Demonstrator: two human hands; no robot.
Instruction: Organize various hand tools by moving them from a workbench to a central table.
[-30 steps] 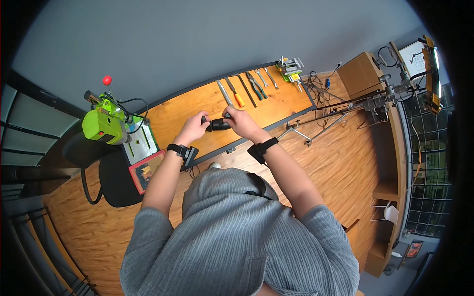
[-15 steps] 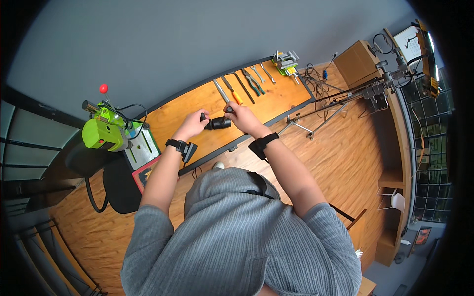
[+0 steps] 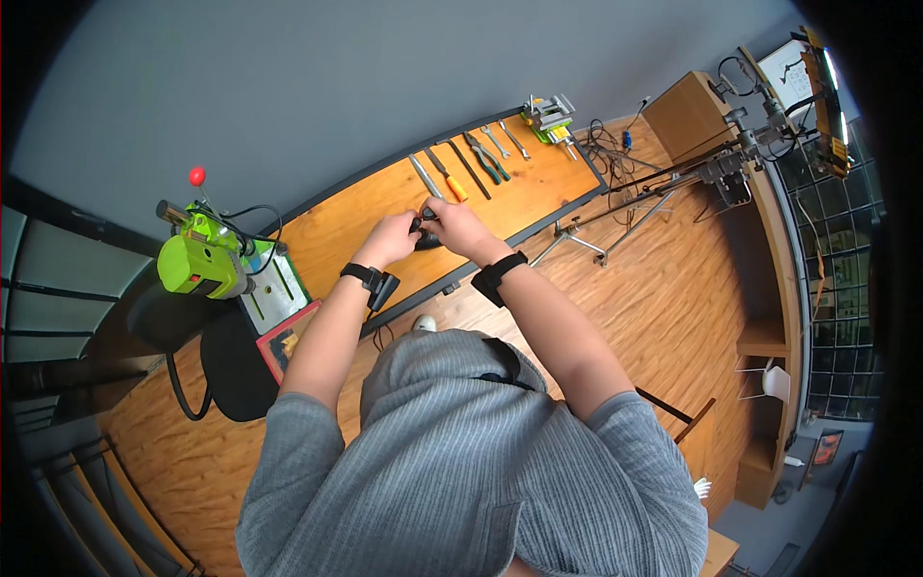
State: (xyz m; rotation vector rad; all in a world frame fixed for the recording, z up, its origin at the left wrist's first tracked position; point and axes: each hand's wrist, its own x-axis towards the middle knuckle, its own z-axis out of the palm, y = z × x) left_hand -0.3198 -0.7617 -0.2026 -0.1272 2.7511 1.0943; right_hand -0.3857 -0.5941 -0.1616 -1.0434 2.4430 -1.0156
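Together, hands (image 3: 387,240) at blk tool (image 3: 428,243)

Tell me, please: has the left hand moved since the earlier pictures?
Yes. Judged against the green drill press, the left hand has moved rightward, away from it and closer to the right hand.

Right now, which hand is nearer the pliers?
Right. The right hand is below and slightly left of the pliers in view; the left hand is lower and farther left.

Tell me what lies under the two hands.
Part of a black object shows beneath the left hand and right hand, over the wooden tabletop; its covered part cannot be seen.
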